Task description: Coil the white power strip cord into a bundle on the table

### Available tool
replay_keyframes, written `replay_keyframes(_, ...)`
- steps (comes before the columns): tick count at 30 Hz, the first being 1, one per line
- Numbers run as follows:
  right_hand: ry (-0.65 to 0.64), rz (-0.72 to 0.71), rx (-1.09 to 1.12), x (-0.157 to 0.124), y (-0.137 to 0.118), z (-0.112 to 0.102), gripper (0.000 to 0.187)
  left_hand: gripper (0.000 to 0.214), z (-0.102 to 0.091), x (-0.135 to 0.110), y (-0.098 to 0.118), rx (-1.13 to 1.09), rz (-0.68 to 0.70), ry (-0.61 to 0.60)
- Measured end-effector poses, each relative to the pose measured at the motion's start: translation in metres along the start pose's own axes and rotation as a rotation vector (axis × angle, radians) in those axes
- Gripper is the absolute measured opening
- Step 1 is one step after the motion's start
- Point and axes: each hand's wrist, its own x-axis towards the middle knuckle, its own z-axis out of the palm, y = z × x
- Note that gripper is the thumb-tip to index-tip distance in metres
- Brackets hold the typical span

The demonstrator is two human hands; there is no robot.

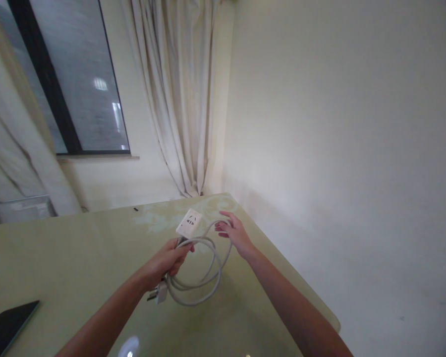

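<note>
My left hand [173,259] is closed round a white extension cord [218,277], gripping it just below the socket block [189,223]. The block faces up and shows several slots. Below the same hand hangs the cord's plug [161,292], its dark prongs pointing left. Loose loops of the cord spread to the right of that hand, above the table. My right hand [233,232] holds one loop between thumb and fingers at the upper right of the coil. Part of the cord inside my left fist is hidden.
Beneath the hands is a pale green table [78,258]. A dark flat object [11,327] lies at its near left, and a small black item [136,209] near the far edge. A wall [338,148] borders the right side; a curtain [182,99] hangs behind.
</note>
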Motion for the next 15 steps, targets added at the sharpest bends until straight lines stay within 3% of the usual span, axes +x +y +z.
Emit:
replay_keyframes(3, 0.03, -0.26, -0.392, 0.006, -0.009, -0.002, 0.041, 0.044, 0.001, -0.004, 0.004, 0.092, 0.05, 0.022)
replay_keyframes(5, -0.047, -0.37, -0.652, 0.008, -0.018, -0.005, 0.026, 0.043, 0.001, -0.006, 0.006, 0.104, 0.075, 0.041)
replay_keyframes(7, -0.169, -0.386, -0.814, 0.009, -0.026, -0.008, 0.019, 0.044, 0.0, -0.007, 0.008, 0.118, 0.088, 0.071)
replay_keyframes(10, -0.276, -0.369, -0.812, 0.011, -0.031, -0.009, 0.022, 0.047, -0.001, -0.007, 0.011, 0.157, 0.073, 0.086)
replay_keyframes(15, -0.211, -0.406, -0.587, 0.004, -0.028, 0.008, 0.024, 0.058, 0.006, -0.006, 0.012, 0.16, 0.022, -0.043)
